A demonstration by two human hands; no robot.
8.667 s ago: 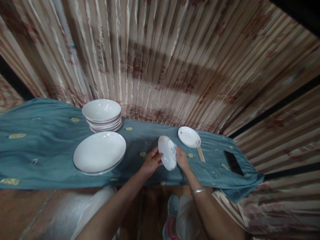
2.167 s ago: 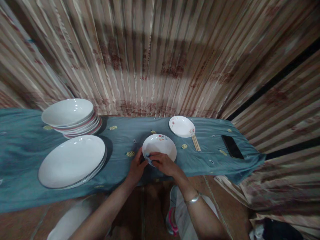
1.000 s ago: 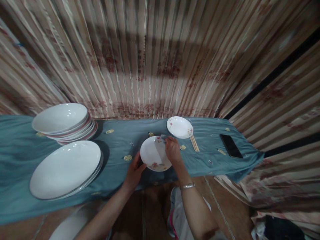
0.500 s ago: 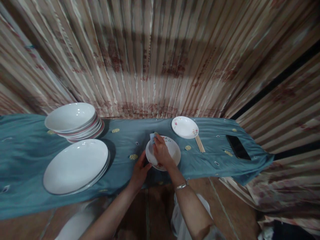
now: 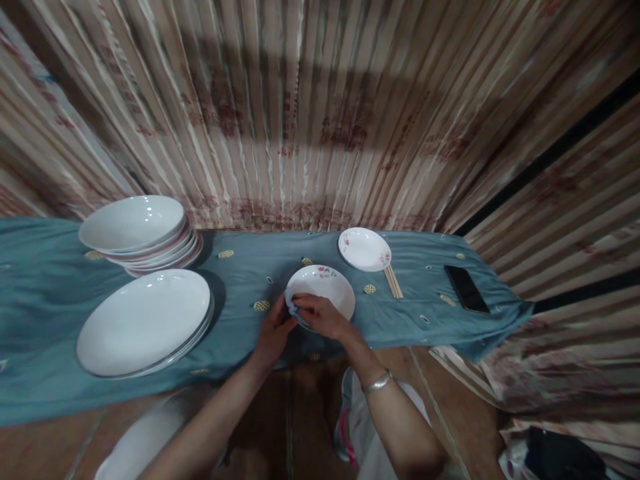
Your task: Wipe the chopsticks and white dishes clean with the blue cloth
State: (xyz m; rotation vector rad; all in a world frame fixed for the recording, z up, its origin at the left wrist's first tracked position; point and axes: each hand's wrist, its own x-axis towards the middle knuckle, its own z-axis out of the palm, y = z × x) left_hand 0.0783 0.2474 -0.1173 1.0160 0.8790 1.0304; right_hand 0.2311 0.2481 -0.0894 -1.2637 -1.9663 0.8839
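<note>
- Left grip (image 5: 274, 332), in the head view: my thumb and fingers are closed on the left near rim of a floral dish (image 5: 336, 288).
- My right grip (image 5: 323, 318) pinches a bluish cloth (image 5: 292, 304) at that same rim.
- The dish is at the middle of the surface (image 5: 240, 281), toward its near edge; I cannot tell whether its base rests there.
- If I press hard with the cloth, I judge the glazed rim could slip my left hold and the dish drop off the near edge.
- Sweeping right and far could knock the floral plate (image 5: 364, 248) and chopsticks (image 5: 393, 283).
- A leftward swing could bump the large plates (image 5: 145, 323).
</note>
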